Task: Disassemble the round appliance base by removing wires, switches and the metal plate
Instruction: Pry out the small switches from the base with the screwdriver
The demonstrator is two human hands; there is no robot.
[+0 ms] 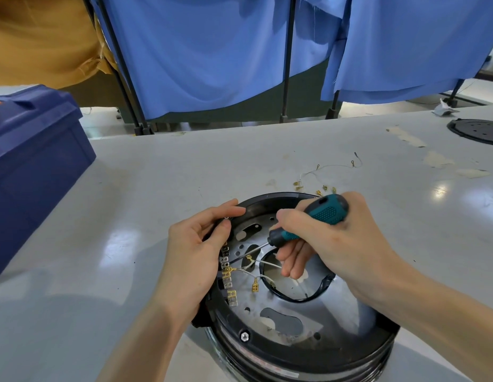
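Base [294,351]: round, black, at the near middle of the table [184,166], open side up.
Label [256,368]: red print on the base's near wall, too blurred to read.
Plate [336,312]: shiny metal with cut-outs, seated inside the base.
Left hand [195,252]: forearm comes in from near left; thumb and curled fingers grip the base's left rim, forefinger lying along the far rim.
Terminals [228,274]: a row of metal tabs inside the left wall, just beside the left palm.
Wires [246,268]: thin and pale with brass ends, running from the tabs across the plate.
Right hand [341,238]: forearm crosses the base from near right; fingers wrapped round the screwdriver [326,210].
Screwdriver: teal and black handle, shaft slanting down and left, tip by the tabs.
Loose parts [319,188]: brass connectors and a thin wire on the table just beyond the base.
Box [33,161]: blue, at far left.
Disc [476,130]: black, at far right.
Curtains [212,51]: blue, behind the table.
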